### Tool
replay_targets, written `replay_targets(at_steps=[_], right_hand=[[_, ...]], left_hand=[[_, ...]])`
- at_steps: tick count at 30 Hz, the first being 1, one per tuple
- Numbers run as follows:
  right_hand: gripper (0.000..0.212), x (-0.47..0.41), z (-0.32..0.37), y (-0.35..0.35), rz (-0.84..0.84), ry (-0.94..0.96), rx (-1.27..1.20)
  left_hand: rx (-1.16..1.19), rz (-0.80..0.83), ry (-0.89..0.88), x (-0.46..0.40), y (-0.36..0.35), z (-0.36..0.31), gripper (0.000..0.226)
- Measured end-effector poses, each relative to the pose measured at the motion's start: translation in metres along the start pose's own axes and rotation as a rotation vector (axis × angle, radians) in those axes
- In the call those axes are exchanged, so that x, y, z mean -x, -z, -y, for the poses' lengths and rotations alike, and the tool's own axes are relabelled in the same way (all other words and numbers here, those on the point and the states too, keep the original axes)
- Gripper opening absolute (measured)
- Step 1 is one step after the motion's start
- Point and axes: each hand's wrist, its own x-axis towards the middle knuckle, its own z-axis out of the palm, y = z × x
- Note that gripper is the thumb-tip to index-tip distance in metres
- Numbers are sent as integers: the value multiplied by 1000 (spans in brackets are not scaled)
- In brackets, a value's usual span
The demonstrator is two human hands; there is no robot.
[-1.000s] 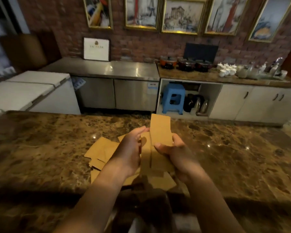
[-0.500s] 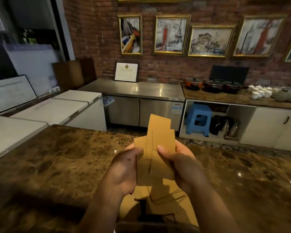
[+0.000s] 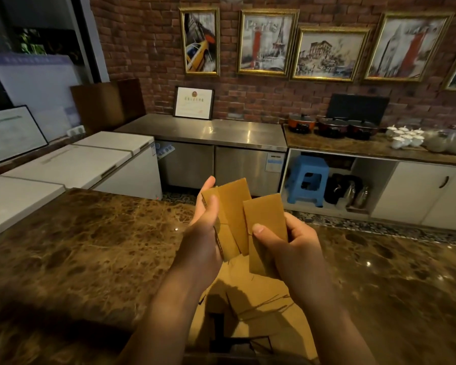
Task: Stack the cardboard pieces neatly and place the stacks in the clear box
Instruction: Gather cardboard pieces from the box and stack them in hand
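Cards just split between my hands.
Left hand grips stack; right hand, at 3 o'clock, pinches one card; not squared yet.

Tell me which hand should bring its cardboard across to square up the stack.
Right, probably. The right hand pinches a single cardboard piece, held apart and free to move. The left hand cradles the fanned pieces, so it suits staying put as the base.
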Motion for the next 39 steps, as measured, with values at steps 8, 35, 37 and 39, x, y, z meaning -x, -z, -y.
replay_targets(at_steps=[8,35,37,39], right_hand=[[22,2,1,-4,183,-85,-42],[37,-6,-40,-10,-136,14,409],[46,-9,-51,-10,-104,9,467],[50,-13,-60,-3,-35,-69,427]], left_hand=[[34,11,193,-2,-10,16,50],[73,177,163,1,8,52,44],[103,145,188,1,13,59,40],[191,70,227,0,25,63,39]])
